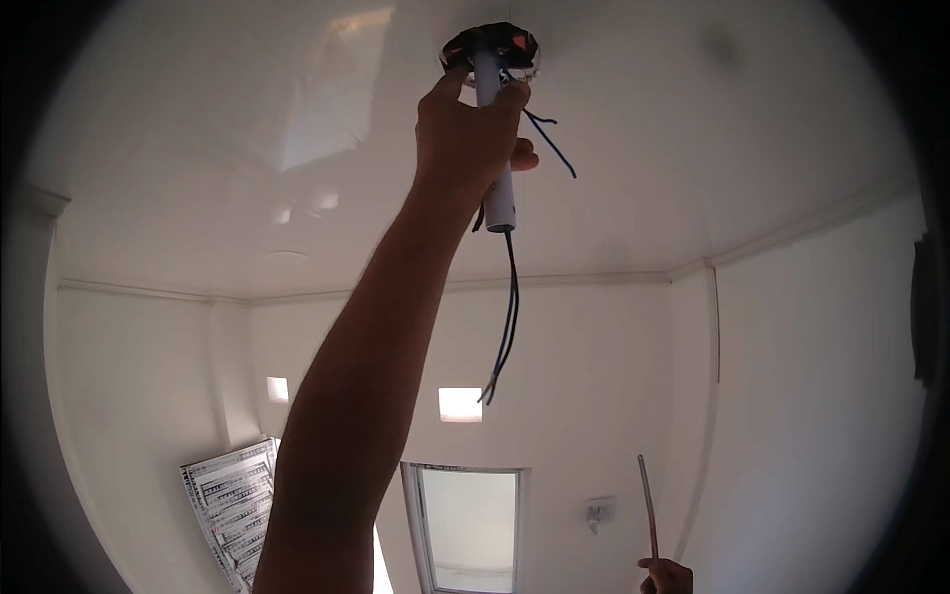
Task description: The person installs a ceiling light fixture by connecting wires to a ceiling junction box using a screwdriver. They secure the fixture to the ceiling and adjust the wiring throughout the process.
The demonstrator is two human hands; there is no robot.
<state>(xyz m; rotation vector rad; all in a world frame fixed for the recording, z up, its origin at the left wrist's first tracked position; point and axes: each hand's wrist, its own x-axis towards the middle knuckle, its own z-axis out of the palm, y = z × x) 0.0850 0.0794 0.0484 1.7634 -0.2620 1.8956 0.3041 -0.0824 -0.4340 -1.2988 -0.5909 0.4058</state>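
Note:
My left hand is raised to the ceiling, its fingers closed round a white plastic tube that hangs below a round ceiling opening. The palm area hides the tube's middle. Dark wires come out of the tube's lower end and hang down, with bare-looking tips. Beside my fingers, a blue wire sticks out from the opening to the right. Low at the right, my right hand is closed on the lower end of a thin, slightly bent metal rod pointing upward; the frame's edge cuts off part of this hand.
The glossy white ceiling meets pale walls along a trim line. On the far wall are a small square opening, a framed window or door opening and a small fixture. A panel with printed covering leans at the left.

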